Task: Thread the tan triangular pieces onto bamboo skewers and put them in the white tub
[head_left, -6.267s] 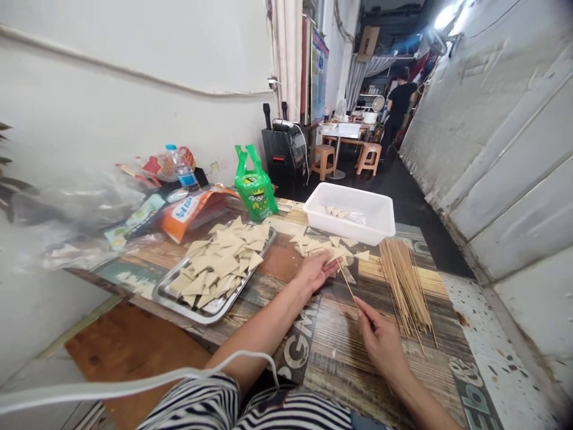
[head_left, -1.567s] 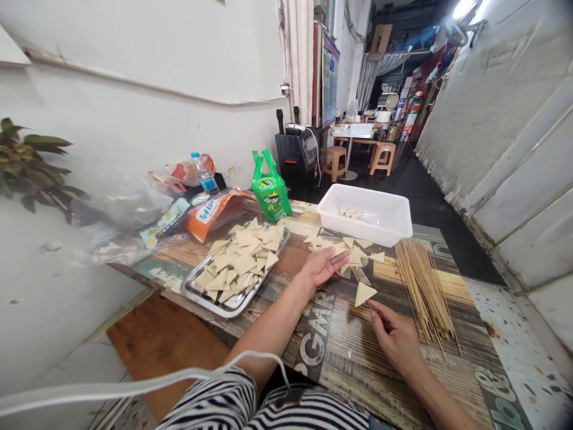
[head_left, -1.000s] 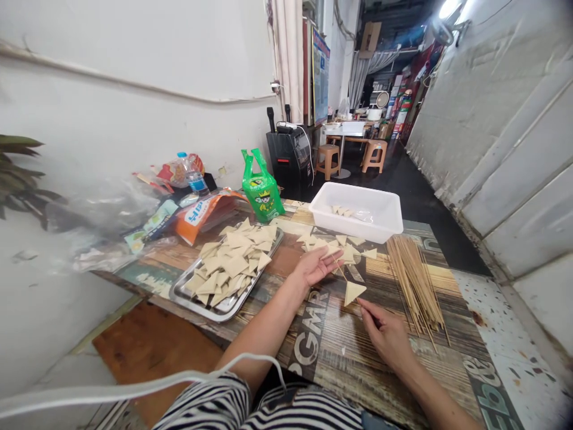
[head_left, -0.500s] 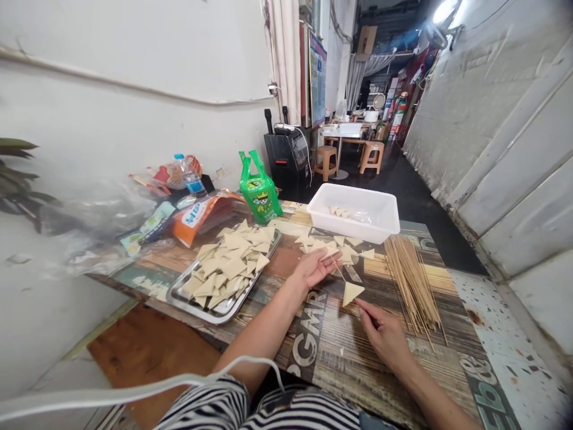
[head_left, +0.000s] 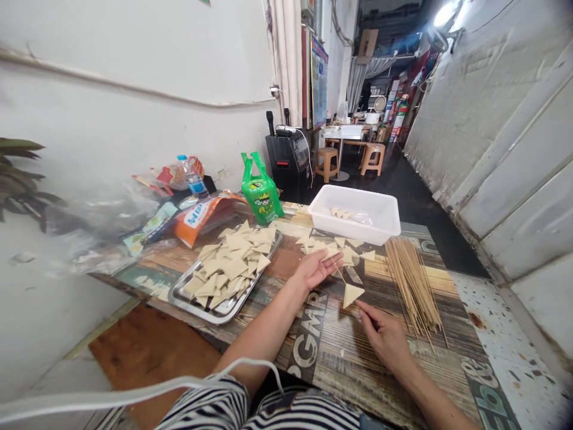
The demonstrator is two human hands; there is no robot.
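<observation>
My right hand pinches the lower end of a thin wooden skewer. One flat, pale beige food triangle is threaded on it, just above the fingertips. The skewer slants up and left, its far end reaching the fingers of my left hand. That hand is palm up with fingers stretched out, and it grips nothing that I can make out. Behind it several loose triangles lie on the table, partly hidden by the fingers. A metal tray heaped with more triangles stands to the left.
Many bare skewers lie in a bundle on the right of the table. At its far edge stands a white plastic tub with a few triangles inside. A green bag, an orange packet and a bottle are at the back left.
The camera view has shifted very slightly. Both hands, the skewer and its triangle hold almost the same position.
</observation>
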